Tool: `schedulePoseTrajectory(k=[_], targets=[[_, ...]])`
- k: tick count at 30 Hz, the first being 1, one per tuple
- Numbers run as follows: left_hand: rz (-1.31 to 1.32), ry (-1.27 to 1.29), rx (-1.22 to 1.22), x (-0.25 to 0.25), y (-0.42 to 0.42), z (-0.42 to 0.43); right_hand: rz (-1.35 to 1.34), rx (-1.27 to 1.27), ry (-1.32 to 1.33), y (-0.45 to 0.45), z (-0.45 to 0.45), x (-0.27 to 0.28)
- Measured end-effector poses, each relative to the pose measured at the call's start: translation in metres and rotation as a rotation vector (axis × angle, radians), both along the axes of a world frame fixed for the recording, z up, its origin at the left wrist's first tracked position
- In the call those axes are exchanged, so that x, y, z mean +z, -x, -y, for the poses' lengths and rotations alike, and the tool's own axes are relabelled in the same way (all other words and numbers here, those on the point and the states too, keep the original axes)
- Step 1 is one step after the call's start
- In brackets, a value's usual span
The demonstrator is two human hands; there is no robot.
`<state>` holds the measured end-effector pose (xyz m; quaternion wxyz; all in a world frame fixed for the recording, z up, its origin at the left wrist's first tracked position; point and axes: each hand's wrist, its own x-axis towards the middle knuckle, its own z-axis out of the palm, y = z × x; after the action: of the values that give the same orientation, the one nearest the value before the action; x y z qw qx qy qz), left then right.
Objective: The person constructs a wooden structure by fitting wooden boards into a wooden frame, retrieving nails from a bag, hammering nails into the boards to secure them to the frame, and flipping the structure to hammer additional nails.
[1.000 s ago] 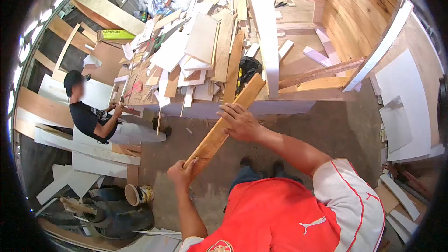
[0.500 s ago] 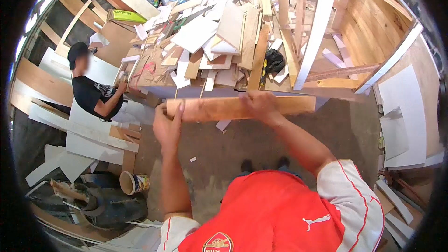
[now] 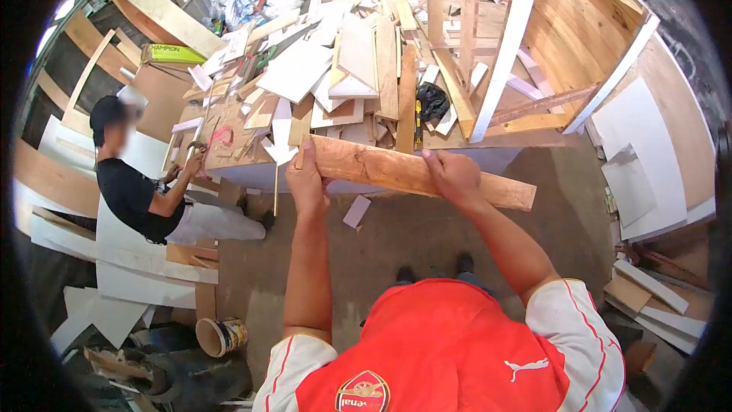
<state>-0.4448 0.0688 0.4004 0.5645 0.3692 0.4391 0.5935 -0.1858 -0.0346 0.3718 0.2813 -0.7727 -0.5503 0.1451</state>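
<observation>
A reddish-brown wooden board [image 3: 374, 169] is held out in front of me in both hands, tilted with its right end lower. My left hand [image 3: 307, 181] grips it at the left end, thumb on the upper face and fingers behind. Right of the board's middle, my right hand [image 3: 455, 175] is closed round it, thumb also on top. The fingers' undersides are hidden by the board. Just beyond it lies a heap of wood offcuts [image 3: 354, 53] on a work table [image 3: 252, 175].
A co-worker [image 3: 141, 175] stands at the table's left end, hands on a piece there. A wooden frame cabinet [image 3: 579, 46] stands at the right. Panels [image 3: 648, 152] lean along the right side. A bucket [image 3: 221, 337] sits on the floor at lower left; a white offcut [image 3: 356, 211] lies ahead.
The board has gone from nearly level to tilted, its left end up and its right end down. My left hand has moved right and up with it. The co-worker's hands have shifted slightly.
</observation>
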Motion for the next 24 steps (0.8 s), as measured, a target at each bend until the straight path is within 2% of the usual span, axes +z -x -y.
schedulePoseTrajectory(k=[8, 10, 14, 17, 20, 22, 24], targets=[[0.204, 0.0, -0.143, -0.007, -0.008, -0.018, -0.024, -0.052, 0.036, 0.002, 0.003, 0.008], [0.197, 0.037, -0.194, -0.011, -0.006, -0.024, -0.036, -0.071, -0.02, 0.004, 0.003, 0.001], [0.186, 0.138, -0.231, -0.021, -0.018, -0.036, -0.063, -0.077, 0.073, -0.003, -0.004, -0.012], [0.077, 0.125, -0.181, -0.071, -0.028, -0.066, -0.122, -0.101, 0.172, -0.01, -0.013, -0.022], [0.144, 0.238, -0.151, -0.086, -0.052, -0.069, -0.137, -0.144, 0.173, -0.022, -0.028, -0.039], [0.328, 0.196, -0.275, -0.097, -0.081, -0.049, -0.131, -0.161, 0.131, -0.036, -0.044, -0.061], [0.14, 0.351, -0.404, -0.124, -0.117, -0.03, -0.177, -0.173, 0.094, -0.048, -0.062, -0.074]])
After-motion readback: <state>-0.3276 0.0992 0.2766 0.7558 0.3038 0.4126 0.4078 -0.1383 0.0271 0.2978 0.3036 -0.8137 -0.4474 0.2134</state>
